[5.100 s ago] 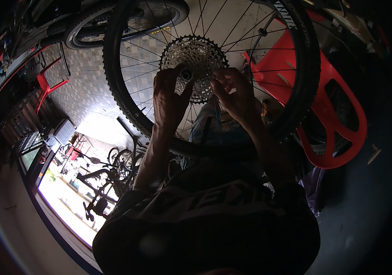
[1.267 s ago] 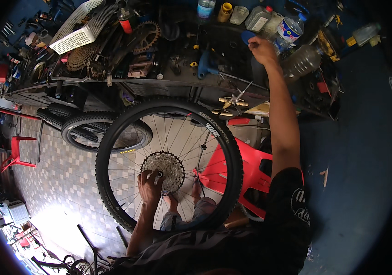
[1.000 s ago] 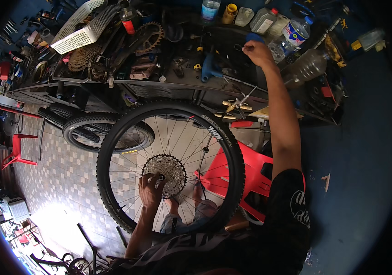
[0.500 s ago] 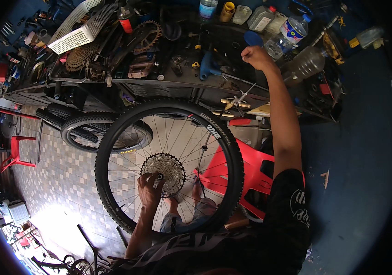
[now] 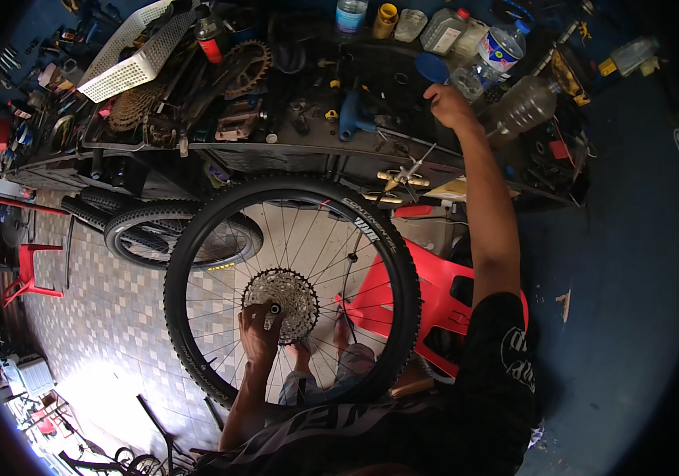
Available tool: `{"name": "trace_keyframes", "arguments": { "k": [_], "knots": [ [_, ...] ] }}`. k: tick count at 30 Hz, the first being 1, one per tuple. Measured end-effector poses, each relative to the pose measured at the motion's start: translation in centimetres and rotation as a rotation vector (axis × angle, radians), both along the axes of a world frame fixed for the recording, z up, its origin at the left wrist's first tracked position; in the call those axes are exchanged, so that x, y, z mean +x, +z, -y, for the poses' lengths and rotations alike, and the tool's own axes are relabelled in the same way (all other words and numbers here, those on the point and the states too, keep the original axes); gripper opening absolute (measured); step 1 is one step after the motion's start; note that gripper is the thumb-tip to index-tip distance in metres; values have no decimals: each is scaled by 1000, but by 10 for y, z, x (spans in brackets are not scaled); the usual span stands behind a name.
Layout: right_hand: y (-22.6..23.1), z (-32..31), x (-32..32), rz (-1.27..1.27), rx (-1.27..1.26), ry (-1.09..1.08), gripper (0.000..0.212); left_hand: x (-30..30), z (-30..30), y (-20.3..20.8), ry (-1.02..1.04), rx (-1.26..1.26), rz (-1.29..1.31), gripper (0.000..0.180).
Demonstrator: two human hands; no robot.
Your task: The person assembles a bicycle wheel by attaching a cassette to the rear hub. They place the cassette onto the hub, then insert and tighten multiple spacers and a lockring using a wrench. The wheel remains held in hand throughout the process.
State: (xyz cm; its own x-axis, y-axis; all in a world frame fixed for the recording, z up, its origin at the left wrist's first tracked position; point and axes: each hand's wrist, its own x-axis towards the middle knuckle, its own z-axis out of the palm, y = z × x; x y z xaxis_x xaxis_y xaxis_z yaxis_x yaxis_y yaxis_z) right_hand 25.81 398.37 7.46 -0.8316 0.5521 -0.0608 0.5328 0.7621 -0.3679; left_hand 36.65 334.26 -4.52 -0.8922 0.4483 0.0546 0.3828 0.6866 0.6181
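A bicycle wheel (image 5: 405, 274) with a knobbly black tyre stands in front of me, its cassette (image 5: 301, 305) turned up toward me. My left hand (image 5: 258, 333) is at the cassette's middle, thumb and fingers closed around the hub end (image 5: 275, 309). Over the workbench reaches my right hand (image 5: 452, 107), its fingers curled together; whether anything small is in them is hidden. Just beyond that hand lies a round blue lid (image 5: 432, 67). A blue-handled tool (image 5: 353, 117) rests on the bench to its left.
The cluttered workbench (image 5: 276, 148) spans the far side, with a white basket (image 5: 121, 75), bottles (image 5: 501, 49) and loose chainrings (image 5: 249, 68). A red plastic chair (image 5: 427, 289) is right of the wheel. More wheels (image 5: 141, 208) lie at the left.
My right hand has shifted slightly right and nearer, away from the blue lid, its fingers more curled. My left hand stays at the hub. The whole view has shifted a little.
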Motion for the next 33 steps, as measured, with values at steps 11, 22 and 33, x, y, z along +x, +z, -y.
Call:
{"name": "trace_keyframes", "arguments": {
  "k": [11,22,33],
  "knots": [
    [-24,2,0,23,114,27,42,1,1,0,-3,-14,-12,46],
    [39,134,32,-925,-1626,352,45,4,9,-5,4,-20,45,48],
    [21,296,71,-672,-1681,394,30,-7,18,-6,-41,-72,146,58]
  ]
}}
